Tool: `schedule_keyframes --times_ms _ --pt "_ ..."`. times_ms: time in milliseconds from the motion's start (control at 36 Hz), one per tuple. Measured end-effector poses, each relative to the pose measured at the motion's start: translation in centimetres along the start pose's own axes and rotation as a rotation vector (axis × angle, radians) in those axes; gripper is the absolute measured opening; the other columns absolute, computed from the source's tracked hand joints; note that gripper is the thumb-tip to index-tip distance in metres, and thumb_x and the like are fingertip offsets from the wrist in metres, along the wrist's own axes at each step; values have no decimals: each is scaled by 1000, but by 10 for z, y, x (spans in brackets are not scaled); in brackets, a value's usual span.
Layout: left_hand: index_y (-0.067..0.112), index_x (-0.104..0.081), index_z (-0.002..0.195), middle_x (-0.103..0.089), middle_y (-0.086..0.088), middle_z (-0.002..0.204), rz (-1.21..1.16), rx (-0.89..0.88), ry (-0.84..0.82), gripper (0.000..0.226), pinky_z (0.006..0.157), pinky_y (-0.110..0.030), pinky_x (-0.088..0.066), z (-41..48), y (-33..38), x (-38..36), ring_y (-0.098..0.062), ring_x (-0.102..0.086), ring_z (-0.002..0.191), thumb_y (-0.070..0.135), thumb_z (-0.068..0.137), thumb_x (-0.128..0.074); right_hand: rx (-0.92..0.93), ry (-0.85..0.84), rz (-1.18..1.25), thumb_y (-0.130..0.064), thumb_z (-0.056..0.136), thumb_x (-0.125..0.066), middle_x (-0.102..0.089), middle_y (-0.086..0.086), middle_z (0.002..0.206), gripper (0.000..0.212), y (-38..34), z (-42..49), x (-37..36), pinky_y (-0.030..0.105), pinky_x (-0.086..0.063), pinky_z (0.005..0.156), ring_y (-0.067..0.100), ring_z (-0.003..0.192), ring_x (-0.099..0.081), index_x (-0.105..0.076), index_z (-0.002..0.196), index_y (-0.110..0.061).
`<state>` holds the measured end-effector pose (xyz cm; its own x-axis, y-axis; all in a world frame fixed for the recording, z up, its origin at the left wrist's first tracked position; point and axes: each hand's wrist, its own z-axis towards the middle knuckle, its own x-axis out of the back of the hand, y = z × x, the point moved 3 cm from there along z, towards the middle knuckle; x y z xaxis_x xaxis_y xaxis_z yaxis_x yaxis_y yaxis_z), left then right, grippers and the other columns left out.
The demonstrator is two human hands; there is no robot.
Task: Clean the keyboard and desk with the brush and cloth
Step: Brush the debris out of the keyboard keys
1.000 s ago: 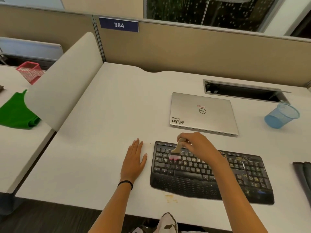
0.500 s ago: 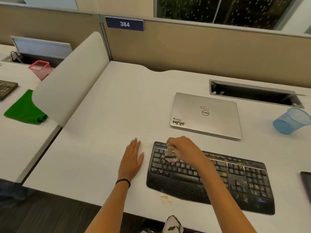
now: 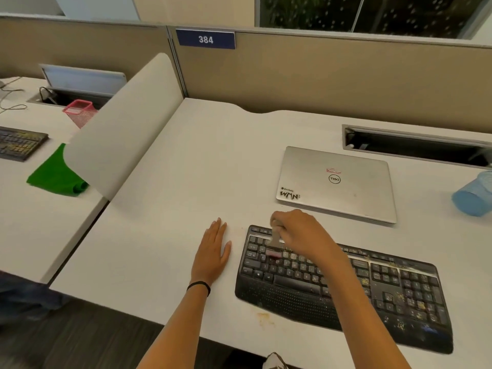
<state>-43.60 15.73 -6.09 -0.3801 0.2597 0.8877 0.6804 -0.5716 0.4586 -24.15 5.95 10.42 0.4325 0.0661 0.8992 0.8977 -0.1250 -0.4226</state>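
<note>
Starting at the far left, on the neighbouring desk, I count one dark keyboard [image 3: 20, 143], one green cloth [image 3: 57, 174] lying flat just beside the curved divider [image 3: 125, 123], and one pink mesh pot [image 3: 80, 110] behind it. Up on the partition a blue plate [image 3: 205, 39] reads "384".

On the near desk [image 3: 173, 187] there are two hands. The left hand [image 3: 213, 251] lies flat and relaxed on the bare top, fingers straight and pointing away, just left of the second keyboard [image 3: 346, 286]. That keyboard is black, its long axis running left to right and slanting a little nearer at the right end, with yellowish crumbs scattered mostly over its right keys. The right hand [image 3: 300, 233] is curled around the one brush [image 3: 275, 241], whose handle points up and away while the pinkish bristles, blurred, point down onto the left block of keys. A small orange stain [image 3: 263, 316] marks the desk edge below.

Behind sits one closed silver laptop [image 3: 336, 182] with a round Dell logo and a sticker that looks like "WMN". One blue mesh cup [image 3: 474, 195] lies tipped at the far right.
</note>
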Motion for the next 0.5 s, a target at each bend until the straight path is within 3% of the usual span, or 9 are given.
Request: schedule_keyframes --times_ms 139,194,278,333,500 --pt "13 -25 148 -13 2 155 1 -8 3 68 116 -17 3 0 0 0 -9 -8 144 54 96 -16 -6 -24 -73 -13 93 -43 -65 7 93 18 8 -3 -1 34 -47 69 23 82 -59 -59 103 -10" --pt "14 -24 149 -12 4 156 3 -2 2 65 116 -17 3 0 0 0 -9 -7 144 50 95 -20 22 -26 32 -12 93 -46 -67 7 92 17 4 2 -6 28 -45 66 17 76 -58 -61 102 -10" --pt "16 -22 149 -10 5 156 -3 5 1 65 116 -18 3 1 -1 -1 -6 -4 144 50 94 -19 69 6 227 -8 92 -51 -69 2 90 15 -7 8 -12 11 -35 57 -6 59 -50 -64 100 -9" --pt "16 -22 149 -11 4 157 -6 9 0 66 116 -20 0 1 -2 -2 -6 -5 144 51 93 -19 82 23 289 -7 91 -52 -70 1 90 15 -12 12 -16 8 -35 57 -13 58 -49 -65 100 -8" --pt "15 -24 149 -13 3 157 -10 5 0 65 116 -17 3 1 0 0 -8 -7 144 50 94 -20 33 -28 228 -11 92 -51 -69 0 90 15 -6 9 -9 11 -35 55 -6 56 -49 -64 99 -11"
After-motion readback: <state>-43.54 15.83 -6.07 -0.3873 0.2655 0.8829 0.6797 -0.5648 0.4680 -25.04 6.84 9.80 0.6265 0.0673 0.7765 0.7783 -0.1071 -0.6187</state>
